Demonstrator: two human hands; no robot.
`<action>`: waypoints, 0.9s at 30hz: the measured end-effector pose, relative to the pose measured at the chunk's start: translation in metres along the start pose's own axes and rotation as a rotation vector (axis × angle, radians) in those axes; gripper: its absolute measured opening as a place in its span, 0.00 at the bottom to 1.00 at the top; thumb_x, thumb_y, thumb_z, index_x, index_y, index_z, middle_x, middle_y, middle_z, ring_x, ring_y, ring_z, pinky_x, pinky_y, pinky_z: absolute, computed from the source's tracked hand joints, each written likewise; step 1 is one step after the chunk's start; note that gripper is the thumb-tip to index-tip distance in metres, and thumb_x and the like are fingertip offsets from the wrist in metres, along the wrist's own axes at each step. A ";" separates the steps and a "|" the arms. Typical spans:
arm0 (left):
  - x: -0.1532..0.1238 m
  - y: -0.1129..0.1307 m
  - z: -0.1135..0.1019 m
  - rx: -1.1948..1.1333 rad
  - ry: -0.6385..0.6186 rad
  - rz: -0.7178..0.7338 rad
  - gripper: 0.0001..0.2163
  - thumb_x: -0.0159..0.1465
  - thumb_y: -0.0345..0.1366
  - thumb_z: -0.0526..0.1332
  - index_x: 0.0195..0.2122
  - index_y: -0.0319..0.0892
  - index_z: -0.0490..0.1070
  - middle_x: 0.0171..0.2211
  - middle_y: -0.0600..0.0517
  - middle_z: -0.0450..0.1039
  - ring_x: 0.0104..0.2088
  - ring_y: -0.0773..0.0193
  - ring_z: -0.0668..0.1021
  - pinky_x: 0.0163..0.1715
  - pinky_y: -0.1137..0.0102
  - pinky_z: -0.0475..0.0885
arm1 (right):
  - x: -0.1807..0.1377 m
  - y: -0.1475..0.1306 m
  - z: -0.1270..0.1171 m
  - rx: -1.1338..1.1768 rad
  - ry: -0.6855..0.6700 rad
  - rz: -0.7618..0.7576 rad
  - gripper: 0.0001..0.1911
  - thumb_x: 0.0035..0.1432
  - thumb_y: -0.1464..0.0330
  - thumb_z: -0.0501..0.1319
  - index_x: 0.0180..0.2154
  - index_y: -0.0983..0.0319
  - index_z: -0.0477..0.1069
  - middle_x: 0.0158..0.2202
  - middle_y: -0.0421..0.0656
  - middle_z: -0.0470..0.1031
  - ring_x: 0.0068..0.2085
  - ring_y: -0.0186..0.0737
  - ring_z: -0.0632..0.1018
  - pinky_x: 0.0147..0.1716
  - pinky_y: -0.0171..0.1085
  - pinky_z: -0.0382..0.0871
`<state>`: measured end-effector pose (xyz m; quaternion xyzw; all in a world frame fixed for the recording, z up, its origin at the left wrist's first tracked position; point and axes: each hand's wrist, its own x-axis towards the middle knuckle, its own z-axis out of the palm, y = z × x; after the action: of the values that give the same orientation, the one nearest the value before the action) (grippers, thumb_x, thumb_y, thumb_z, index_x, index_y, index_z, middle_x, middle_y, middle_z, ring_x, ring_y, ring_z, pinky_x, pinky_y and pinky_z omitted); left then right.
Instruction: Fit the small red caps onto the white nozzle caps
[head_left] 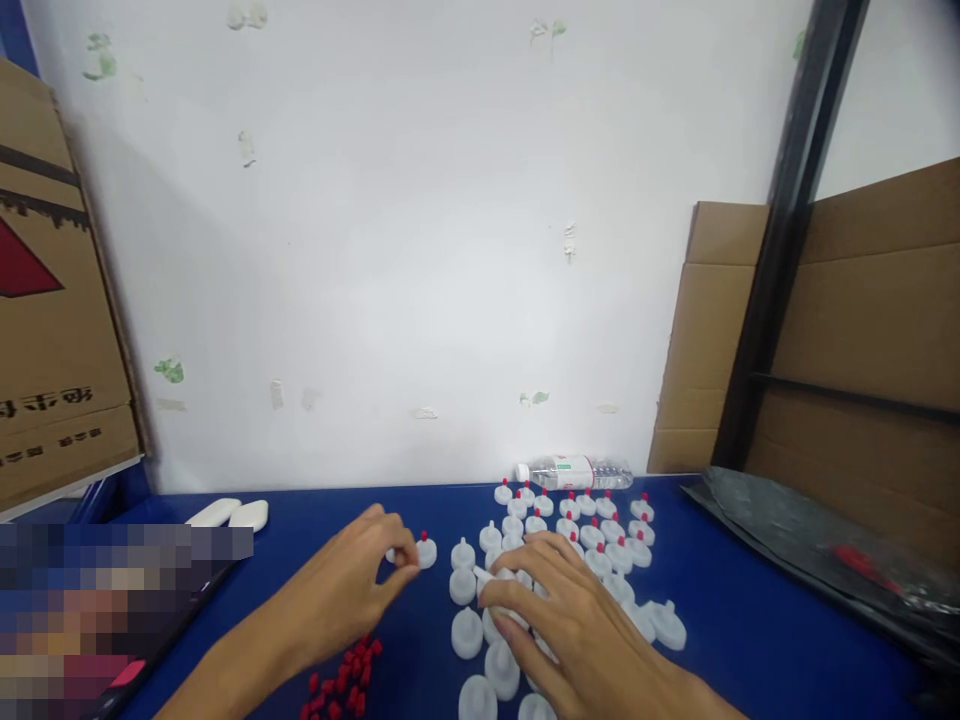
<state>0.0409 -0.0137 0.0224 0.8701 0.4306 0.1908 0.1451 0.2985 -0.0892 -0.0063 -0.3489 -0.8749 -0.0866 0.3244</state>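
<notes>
My left hand (352,575) is over the table with thumb and index finger pinched together; anything between the tips is too small to make out. Right beside those fingertips stands a white nozzle cap with a red tip (426,551), and part of another white piece shows behind the fingers. Among the white nozzle caps (466,634), my right hand (559,615) has its fingers curled round one white nozzle cap (481,574), whose pointed nozzle pokes out to the left. Its base is hidden by the hand. Small red tips (349,680) lie loose below my left hand.
Several red-tipped caps (592,535) stand at the back right, before a lying plastic bottle (574,472). Two white oval pieces (249,515) lie at the left. Cardboard (60,300) flanks the left side; a dark plastic bag (810,540) lies right on the blue table (750,640).
</notes>
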 end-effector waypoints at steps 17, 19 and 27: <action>-0.006 -0.017 0.010 0.108 -0.025 -0.075 0.08 0.66 0.39 0.57 0.34 0.45 0.73 0.36 0.50 0.76 0.39 0.56 0.76 0.38 0.67 0.67 | -0.006 0.001 0.007 -0.031 -0.085 -0.036 0.10 0.71 0.71 0.53 0.49 0.56 0.70 0.48 0.45 0.76 0.49 0.41 0.77 0.60 0.48 0.61; -0.002 -0.007 0.014 0.040 0.009 -0.047 0.09 0.67 0.39 0.56 0.34 0.45 0.74 0.32 0.52 0.76 0.34 0.59 0.76 0.35 0.68 0.66 | -0.007 0.002 0.008 -0.030 -0.073 -0.066 0.10 0.72 0.72 0.52 0.49 0.56 0.69 0.48 0.45 0.76 0.49 0.41 0.77 0.61 0.48 0.60; 0.001 0.018 0.034 -0.576 0.067 -0.018 0.14 0.68 0.47 0.60 0.39 0.43 0.79 0.36 0.50 0.82 0.38 0.59 0.80 0.37 0.70 0.71 | -0.005 -0.002 0.004 0.070 0.001 -0.052 0.06 0.70 0.69 0.58 0.48 0.58 0.64 0.44 0.39 0.79 0.45 0.38 0.79 0.60 0.45 0.60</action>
<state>0.0697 -0.0263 0.0007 0.7826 0.3707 0.3324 0.3736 0.2982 -0.0917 -0.0123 -0.3143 -0.8861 -0.0643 0.3345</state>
